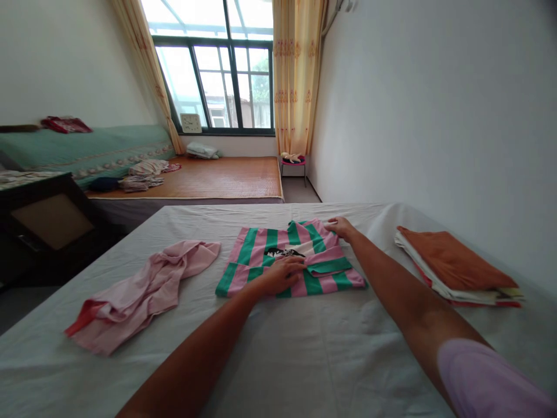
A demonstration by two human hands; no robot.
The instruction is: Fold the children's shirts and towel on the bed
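Observation:
A pink and green striped shirt [256,238] lies partly folded on the white-covered bed [287,348], a dark print on its front. One sleeve is laid across its right side. My left hand [282,275] rests on the shirt's near middle, fingers stretched out flat. At the far right edge of the shirt, my right hand [342,227] has its fingers closed on the cloth near the collar. Left of the shirt is a crumpled pale pink garment [152,290] with a red patch at one end.
A stack of folded clothes [456,261], orange on top, sits at the right by the wall. Behind are a second bed with a brown mat [226,174], a small stool [293,161] and a window with curtains [296,75]. A dark cabinet [47,220] stands at the left.

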